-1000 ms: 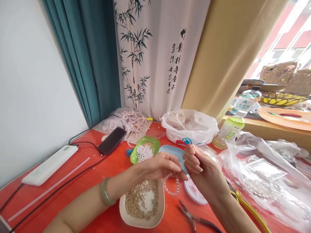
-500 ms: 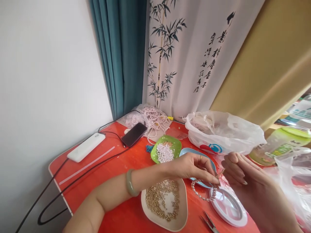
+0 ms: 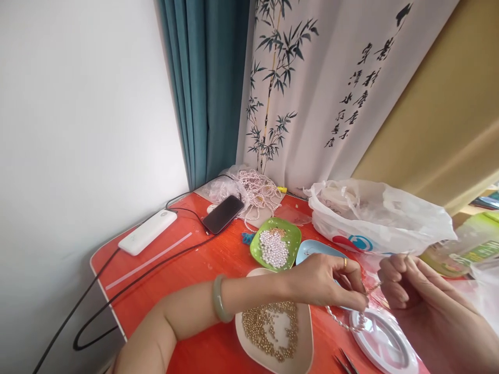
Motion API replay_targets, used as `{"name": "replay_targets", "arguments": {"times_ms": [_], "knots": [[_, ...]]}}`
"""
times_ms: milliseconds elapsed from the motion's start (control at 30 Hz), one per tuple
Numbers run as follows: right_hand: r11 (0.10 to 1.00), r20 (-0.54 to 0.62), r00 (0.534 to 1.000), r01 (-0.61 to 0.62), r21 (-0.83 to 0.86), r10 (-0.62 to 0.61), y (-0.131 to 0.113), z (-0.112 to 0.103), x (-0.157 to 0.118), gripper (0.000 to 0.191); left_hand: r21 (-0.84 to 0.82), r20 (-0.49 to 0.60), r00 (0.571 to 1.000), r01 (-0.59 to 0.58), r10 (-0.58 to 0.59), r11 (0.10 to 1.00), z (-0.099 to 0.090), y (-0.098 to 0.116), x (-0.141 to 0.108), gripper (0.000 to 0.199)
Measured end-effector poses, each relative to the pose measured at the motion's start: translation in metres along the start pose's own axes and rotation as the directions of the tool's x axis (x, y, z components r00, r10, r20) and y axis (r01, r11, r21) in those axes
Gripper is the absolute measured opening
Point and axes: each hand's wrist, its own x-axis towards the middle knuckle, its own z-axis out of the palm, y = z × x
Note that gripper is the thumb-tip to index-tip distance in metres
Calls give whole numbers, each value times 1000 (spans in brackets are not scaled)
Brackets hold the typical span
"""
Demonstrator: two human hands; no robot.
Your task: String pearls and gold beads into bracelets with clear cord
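A loop of white pearl beads [image 3: 345, 323] hangs from the fingertips of my left hand [image 3: 331, 283], whose thumb and fingers are pinched on it. To the right, my right hand [image 3: 419, 285] is closed with thumb and forefinger pressed together. Gold-coloured beads or cord show between the two hands, but what the right fingers pinch is too small to tell. Below my left forearm sits a cream dish [image 3: 304, 356] of small gold beads [image 3: 259, 335]. A green dish [image 3: 294, 234] behind it holds white pearl beads [image 3: 274, 248]. My left hand partly covers a blue dish [image 3: 312, 248].
A round white lid [image 3: 384, 337] and metal-tipped tweezers or pliers [image 3: 345, 361] lie near the front. A white plastic bag [image 3: 384, 215] stands behind. Strings of pink beads [image 3: 257, 189], a phone [image 3: 223, 214], a white power bank [image 3: 147, 232] and black cables lie at the back left.
The view has shifted left, so things sit farther right. My right fingers have curled in more and moved slightly from the left hand, which still holds the bead loop.
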Motion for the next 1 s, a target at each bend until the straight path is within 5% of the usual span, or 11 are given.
{"name": "replay_targets", "arguments": {"times_ms": [433,700,1000], "knots": [[980,36,999,14,196,-21,1,0,-4,18,-53,-14,997,-75,74,996,3,3,-6,12],[956,10,999,38,292,-43,4,2,-5,18,-313,67,997,-20,43,950,6,4,-4,13],[932,120,993,-31,362,-14,3,-3,-1,16,-259,27,985,169,-168,951,2,3,-2,19]]}}
